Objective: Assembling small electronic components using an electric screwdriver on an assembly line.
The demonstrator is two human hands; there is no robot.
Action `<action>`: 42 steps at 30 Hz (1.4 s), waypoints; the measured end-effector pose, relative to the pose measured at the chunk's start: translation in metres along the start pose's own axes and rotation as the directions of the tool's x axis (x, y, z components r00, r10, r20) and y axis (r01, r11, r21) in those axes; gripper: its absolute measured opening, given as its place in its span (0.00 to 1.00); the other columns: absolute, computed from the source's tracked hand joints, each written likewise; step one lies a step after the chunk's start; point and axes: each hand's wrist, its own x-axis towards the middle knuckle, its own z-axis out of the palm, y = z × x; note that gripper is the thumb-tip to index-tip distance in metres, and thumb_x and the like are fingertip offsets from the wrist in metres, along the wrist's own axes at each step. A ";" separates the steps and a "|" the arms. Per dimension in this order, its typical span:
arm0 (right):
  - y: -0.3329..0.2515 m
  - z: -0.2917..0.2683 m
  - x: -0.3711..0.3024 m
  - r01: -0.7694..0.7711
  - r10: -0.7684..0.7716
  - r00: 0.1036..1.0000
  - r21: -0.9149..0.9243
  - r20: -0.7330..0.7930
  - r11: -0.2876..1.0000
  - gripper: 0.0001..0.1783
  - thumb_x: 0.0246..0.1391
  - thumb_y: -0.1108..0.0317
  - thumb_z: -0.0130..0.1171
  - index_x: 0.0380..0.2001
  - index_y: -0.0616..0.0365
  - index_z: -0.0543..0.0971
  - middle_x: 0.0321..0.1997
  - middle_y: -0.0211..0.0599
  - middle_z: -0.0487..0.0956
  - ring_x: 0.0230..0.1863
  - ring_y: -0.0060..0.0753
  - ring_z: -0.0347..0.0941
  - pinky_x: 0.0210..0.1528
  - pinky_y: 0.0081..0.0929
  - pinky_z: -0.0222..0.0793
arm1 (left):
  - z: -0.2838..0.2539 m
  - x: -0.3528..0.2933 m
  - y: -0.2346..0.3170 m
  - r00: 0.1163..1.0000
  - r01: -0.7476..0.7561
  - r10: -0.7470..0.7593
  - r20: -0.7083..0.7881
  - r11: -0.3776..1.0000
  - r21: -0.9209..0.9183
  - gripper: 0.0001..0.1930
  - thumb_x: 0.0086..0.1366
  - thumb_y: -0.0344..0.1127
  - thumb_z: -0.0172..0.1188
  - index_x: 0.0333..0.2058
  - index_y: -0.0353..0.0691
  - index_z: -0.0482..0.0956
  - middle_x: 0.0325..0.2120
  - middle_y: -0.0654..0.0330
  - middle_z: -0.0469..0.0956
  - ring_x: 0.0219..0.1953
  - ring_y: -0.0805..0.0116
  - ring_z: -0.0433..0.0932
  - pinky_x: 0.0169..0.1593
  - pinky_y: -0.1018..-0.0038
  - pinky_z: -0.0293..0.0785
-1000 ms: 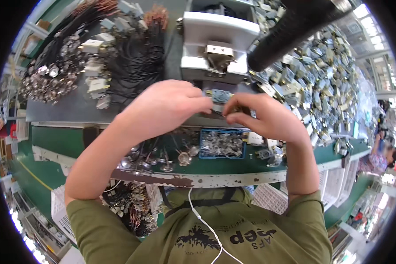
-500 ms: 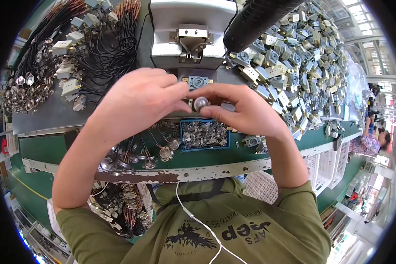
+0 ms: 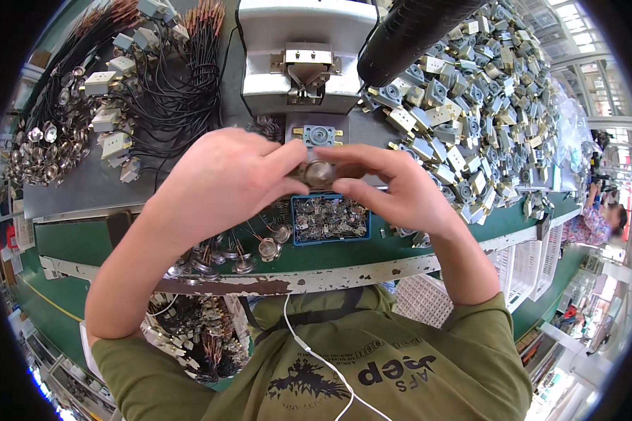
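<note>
Between my two hands is a round metal cap, slightly blurred, with its domed silver face up. My left hand is closed, its thumb and fingertips pinching at the cap's left side. My right hand curves around the right side, index finger above and thumb at the lower edge; its other fingers are partly hidden. Just beyond the hands a grey switch-like block with brass tabs lies on the metal plate. A blue tray of small metal clips sits right below the hands.
A white machine with a metal jaw stands ahead, beside a thick black hose. Grey blocks are heaped to the right. Black wire bundles with metal caps lie left. More wired caps rest near the bench edge.
The round cap has shifted slightly down and toward my left hand. My right hand has moved a little right and down, its thumb now farther off the cap's face.
</note>
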 end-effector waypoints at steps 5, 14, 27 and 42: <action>0.013 -0.007 -0.012 -0.070 0.054 0.947 -0.041 -0.315 0.997 0.24 0.68 0.74 0.57 0.66 0.59 0.72 0.48 0.35 0.82 0.52 0.23 0.77 0.58 0.26 0.72 | -0.007 0.002 -0.008 0.994 -0.092 0.104 0.040 0.970 -0.223 0.19 0.63 0.39 0.67 0.53 0.47 0.82 0.26 0.56 0.78 0.31 0.55 0.80 0.37 0.62 0.77; 0.005 -0.009 -0.005 0.073 -0.073 0.894 -0.017 -0.442 0.997 0.23 0.69 0.75 0.56 0.66 0.61 0.72 0.53 0.36 0.82 0.46 0.22 0.78 0.51 0.23 0.74 | 0.019 0.035 -0.034 0.984 0.139 -0.112 0.135 0.969 -0.206 0.18 0.66 0.38 0.65 0.54 0.43 0.82 0.29 0.54 0.84 0.32 0.54 0.82 0.40 0.63 0.77; -0.064 -0.040 0.081 0.702 -0.449 0.242 -0.165 -0.860 0.693 0.17 0.64 0.78 0.61 0.55 0.70 0.75 0.43 0.48 0.82 0.35 0.27 0.80 0.38 0.26 0.78 | 0.030 0.031 -0.031 0.973 0.182 -0.160 0.164 0.975 -0.124 0.17 0.70 0.44 0.61 0.55 0.48 0.80 0.36 0.53 0.85 0.40 0.51 0.84 0.43 0.58 0.80; -0.117 -0.012 0.061 0.511 -0.300 0.416 -0.052 -0.859 0.858 0.14 0.58 0.75 0.69 0.46 0.66 0.79 0.31 0.36 0.81 0.26 0.24 0.79 0.31 0.23 0.76 | 0.038 0.025 -0.034 0.983 0.167 -0.158 0.098 0.982 -0.091 0.17 0.69 0.45 0.61 0.52 0.47 0.79 0.35 0.56 0.86 0.40 0.52 0.85 0.41 0.58 0.81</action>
